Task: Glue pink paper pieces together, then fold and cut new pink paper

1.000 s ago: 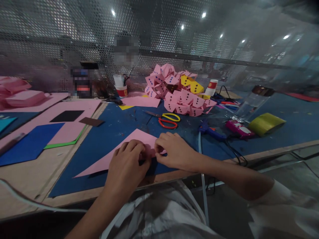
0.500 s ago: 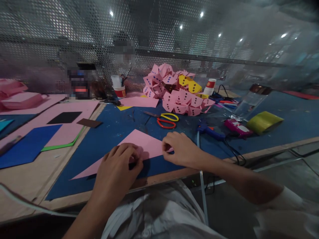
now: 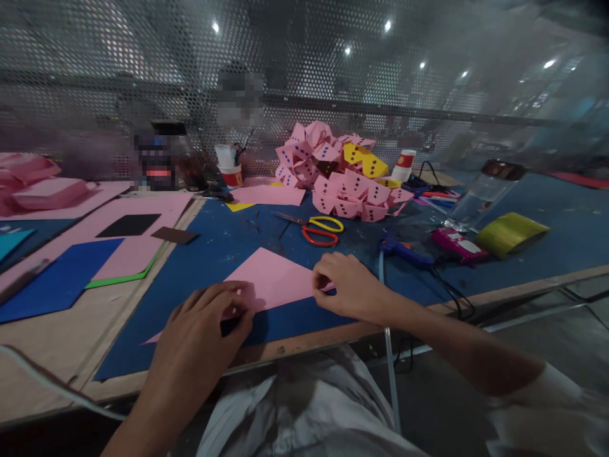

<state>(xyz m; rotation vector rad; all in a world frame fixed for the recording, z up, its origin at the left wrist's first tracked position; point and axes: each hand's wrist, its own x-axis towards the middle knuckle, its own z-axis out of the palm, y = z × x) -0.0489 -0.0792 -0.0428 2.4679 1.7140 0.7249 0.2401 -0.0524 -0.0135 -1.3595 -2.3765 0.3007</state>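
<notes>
A pink paper triangle lies folded on the blue mat near the table's front edge. My left hand presses along its lower folded edge, fingers curled and pinching the paper. At the triangle's right corner my right hand holds the tip down with closed fingers. Both hands rest on the same sheet, about a hand's width apart.
Red and yellow scissors lie behind the sheet. A heap of folded pink and yellow dotted pieces stands farther back. A blue glue gun, a bottle and a yellow roll are at right. Coloured paper sheets lie at left.
My left hand has slid leftwards along the fold's lower edge, away from my right hand. The right hand stays on the right corner, shifted slightly right.
</notes>
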